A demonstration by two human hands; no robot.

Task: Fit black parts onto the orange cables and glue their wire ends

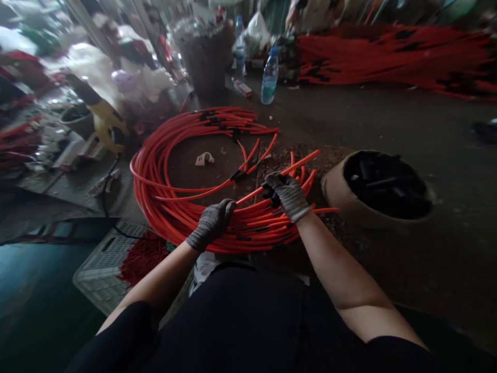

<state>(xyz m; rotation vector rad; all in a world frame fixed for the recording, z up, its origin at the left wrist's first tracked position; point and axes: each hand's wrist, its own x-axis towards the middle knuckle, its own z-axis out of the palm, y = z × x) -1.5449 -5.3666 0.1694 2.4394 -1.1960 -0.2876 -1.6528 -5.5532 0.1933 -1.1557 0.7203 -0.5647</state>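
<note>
A large loop of orange tubes [149, 194] with black sleeves on it lies in front of me. My left hand [217, 217], in a grey knitted glove, is closed around one orange tube [250, 195] at the near side of the loop. Farther right, my gloved right hand [287, 194] grips the same tube close to its free end. Something black shows at the right fingers, but its shape is unclear. Several cut tube ends stick out beneath and beyond the right hand.
A round tub [341, 189] of black pieces stands right of the loop. A water bottle [269, 77] and a grey bucket [205, 57] stand beyond it. Red tubes [388, 54] lie far right. A yellow tool [106, 124] and a white crate [97, 274] are at left.
</note>
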